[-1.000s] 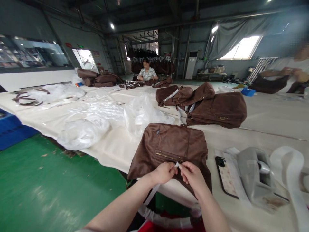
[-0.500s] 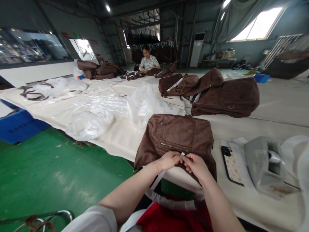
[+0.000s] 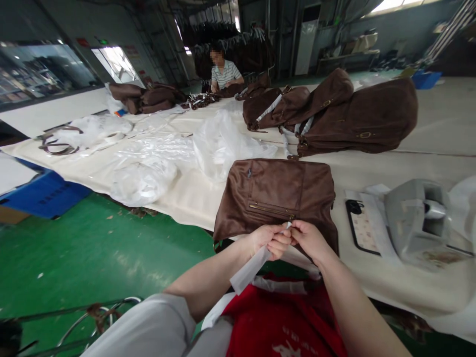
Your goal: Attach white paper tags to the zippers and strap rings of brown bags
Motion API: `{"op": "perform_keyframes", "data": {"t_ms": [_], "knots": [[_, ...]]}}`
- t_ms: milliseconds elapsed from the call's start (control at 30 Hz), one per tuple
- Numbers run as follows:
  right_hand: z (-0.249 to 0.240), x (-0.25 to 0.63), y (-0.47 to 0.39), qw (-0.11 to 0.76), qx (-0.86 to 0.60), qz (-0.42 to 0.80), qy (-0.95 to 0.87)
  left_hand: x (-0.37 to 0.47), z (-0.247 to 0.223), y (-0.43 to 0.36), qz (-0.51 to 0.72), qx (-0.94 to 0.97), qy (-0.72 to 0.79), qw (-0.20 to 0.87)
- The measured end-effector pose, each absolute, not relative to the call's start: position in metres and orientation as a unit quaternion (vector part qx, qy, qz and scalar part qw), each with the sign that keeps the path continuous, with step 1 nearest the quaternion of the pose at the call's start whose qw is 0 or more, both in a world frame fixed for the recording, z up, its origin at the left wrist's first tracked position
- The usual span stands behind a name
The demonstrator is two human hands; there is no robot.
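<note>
A brown leather bag [image 3: 277, 186] lies on the table in front of me, its zipped pocket facing up. My left hand [image 3: 273, 241] is closed around a white paper strip [image 3: 250, 271], whose loose end hangs down towards my lap. Against it, my right hand [image 3: 305, 235] pinches close to the pocket's zipper pull [image 3: 292, 217]. A small white tip of the strip shows between the fingers of both hands. What else the right fingertips hold is hidden. A bag handle wrapped in white [image 3: 280, 285] hangs over my red apron [image 3: 282, 317].
Right of the bag are a phone [image 3: 362, 228] and a grey tape dispenser [image 3: 416, 218]. More brown bags [image 3: 357, 119] lie beyond. Clear plastic bags [image 3: 219, 146] spread across the left. Across the table sits a co-worker [image 3: 225, 74]. A blue crate [image 3: 48, 196] stands beside the table's left edge.
Both hands have drawn closer to me and together. The left hand has turned, with its fingers now curled round the paper strip, which shows more fully. The view has tilted down.
</note>
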State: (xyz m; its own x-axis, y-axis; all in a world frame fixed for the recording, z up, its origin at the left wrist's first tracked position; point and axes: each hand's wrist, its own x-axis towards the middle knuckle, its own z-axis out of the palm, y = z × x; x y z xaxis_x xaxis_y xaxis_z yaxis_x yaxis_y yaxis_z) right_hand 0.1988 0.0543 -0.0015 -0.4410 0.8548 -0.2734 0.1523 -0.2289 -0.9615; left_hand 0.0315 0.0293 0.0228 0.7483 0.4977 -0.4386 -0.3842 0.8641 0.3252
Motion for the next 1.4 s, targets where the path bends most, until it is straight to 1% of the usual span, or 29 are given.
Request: {"op": "perform_keyframes", "data": {"t_ms": [67, 167, 233, 333, 400, 500, 567, 667, 700, 733, 800, 1000, 1300, 1400], "knots": [[-0.002, 0.198, 0.055, 0.27, -0.451, 0.636, -0.565, 0.033, 0.021, 0.027, 0.237, 0.075, 0.257, 0.934], [-0.005, 0.196, 0.058, 0.265, -0.464, 0.629, -0.564, 0.035, 0.022, 0.028, 0.242, 0.094, 0.285, 0.923], [-0.007, 0.195, 0.06, 0.261, -0.484, 0.623, -0.557, 0.036, 0.024, 0.028, 0.244, 0.148, 0.323, 0.903], [-0.008, 0.194, 0.062, 0.256, -0.505, 0.616, -0.548, 0.038, 0.029, 0.026, 0.228, 0.294, 0.419, 0.828], [-0.005, 0.194, 0.06, 0.26, -0.504, 0.617, -0.546, 0.039, 0.033, 0.024, 0.23, 0.409, 0.496, 0.731], [0.001, 0.197, 0.054, 0.274, -0.498, 0.624, -0.536, 0.04, 0.037, 0.019, 0.266, 0.538, 0.578, 0.552], [0.005, 0.2, 0.049, 0.289, -0.504, 0.625, -0.521, 0.04, 0.039, 0.016, 0.257, 0.619, 0.616, 0.414], [0.009, 0.2, 0.042, 0.307, -0.509, 0.632, -0.497, 0.042, 0.038, 0.012, 0.154, 0.725, 0.635, 0.218], [0.011, 0.199, 0.041, 0.308, -0.508, 0.637, -0.492, 0.042, 0.037, 0.011, 0.114, 0.749, 0.629, 0.172], [0.013, 0.198, 0.039, 0.307, -0.507, 0.64, -0.488, 0.043, 0.036, 0.01, 0.085, 0.763, 0.623, 0.15], [0.017, 0.194, 0.037, 0.301, -0.511, 0.641, -0.487, 0.044, 0.034, 0.009, 0.055, 0.776, 0.613, 0.138], [0.024, 0.186, 0.035, 0.269, -0.524, 0.659, -0.468, 0.045, 0.034, 0.006, 0.039, 0.778, 0.613, 0.131], [0.015, 0.184, 0.032, 0.313, -0.495, 0.638, -0.5, 0.048, 0.037, 0.006, 0.037, 0.79, 0.596, 0.14], [0.01, 0.185, 0.031, 0.334, -0.488, 0.641, -0.49, 0.044, 0.036, 0.004, 0.084, 0.784, 0.592, 0.168]]}}
